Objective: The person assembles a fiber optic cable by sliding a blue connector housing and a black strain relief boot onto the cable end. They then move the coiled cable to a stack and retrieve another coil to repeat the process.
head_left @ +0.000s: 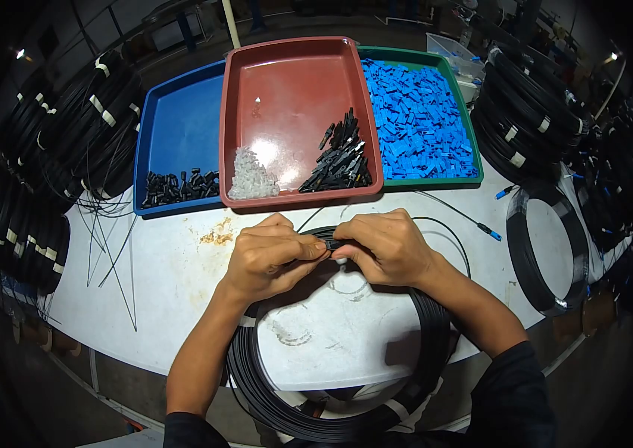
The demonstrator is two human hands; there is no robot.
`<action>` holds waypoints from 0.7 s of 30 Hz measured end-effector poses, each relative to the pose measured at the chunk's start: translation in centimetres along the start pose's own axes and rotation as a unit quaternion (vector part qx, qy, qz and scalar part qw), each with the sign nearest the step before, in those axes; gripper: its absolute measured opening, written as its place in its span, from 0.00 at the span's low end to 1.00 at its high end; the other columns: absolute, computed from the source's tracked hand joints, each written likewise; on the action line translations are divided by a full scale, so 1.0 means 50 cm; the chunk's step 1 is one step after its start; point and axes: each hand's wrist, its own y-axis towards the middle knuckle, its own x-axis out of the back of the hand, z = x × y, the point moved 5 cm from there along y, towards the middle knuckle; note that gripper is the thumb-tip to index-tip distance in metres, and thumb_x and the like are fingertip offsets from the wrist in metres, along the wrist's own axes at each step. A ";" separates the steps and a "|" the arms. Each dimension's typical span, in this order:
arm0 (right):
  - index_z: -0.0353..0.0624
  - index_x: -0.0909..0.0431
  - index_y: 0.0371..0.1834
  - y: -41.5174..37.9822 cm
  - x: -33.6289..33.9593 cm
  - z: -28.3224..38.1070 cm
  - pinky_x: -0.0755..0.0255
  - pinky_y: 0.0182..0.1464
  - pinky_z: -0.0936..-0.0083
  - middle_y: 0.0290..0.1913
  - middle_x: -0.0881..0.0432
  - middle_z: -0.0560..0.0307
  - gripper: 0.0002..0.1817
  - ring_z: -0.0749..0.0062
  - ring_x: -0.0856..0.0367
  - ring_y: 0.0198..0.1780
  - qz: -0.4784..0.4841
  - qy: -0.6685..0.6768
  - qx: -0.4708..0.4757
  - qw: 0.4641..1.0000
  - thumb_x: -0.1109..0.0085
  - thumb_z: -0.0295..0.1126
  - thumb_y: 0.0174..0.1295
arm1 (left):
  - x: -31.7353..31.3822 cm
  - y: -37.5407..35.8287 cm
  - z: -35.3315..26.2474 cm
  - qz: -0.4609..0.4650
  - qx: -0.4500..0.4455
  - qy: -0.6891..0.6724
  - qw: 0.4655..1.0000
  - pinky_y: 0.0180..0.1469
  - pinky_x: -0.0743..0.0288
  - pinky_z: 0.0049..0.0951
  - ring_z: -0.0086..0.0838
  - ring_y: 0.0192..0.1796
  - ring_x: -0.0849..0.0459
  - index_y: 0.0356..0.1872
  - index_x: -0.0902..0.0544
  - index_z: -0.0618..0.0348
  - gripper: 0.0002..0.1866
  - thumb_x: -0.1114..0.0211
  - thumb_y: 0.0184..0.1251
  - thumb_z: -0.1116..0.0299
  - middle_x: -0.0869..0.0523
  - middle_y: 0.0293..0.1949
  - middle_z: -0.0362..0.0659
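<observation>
My left hand (275,254) and my right hand (382,246) meet at the middle of the white table, fingertips nearly touching. Both pinch a small black connector piece (334,244), mostly covered by the fingers. A small whitish tip shows just under my right fingertips. Below and between my forearms lies a large coil of black cable (257,388), banded with white tape, its lower part reaching over the table's front edge. Thin black cable curves out behind and to the right of my right hand.
Behind stand a blue tray (175,86) with black pieces, a red tray (294,67) with clear and black pieces, and a green tray (473,160) full of blue connectors. Cable coils are stacked left (14,216) and right (529,112); another coil (525,254) lies at right.
</observation>
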 end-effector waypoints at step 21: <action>0.42 0.20 0.37 -0.003 -0.004 -0.007 0.28 0.26 0.64 0.26 0.19 0.58 0.10 0.58 0.17 0.26 0.039 0.005 -0.064 0.997 0.29 0.31 0.57 | -0.006 0.003 -0.010 0.030 -0.049 0.070 0.996 0.32 0.28 0.27 0.26 0.26 0.14 0.29 0.11 0.59 0.10 0.17 0.46 0.79 0.07 0.31 0.43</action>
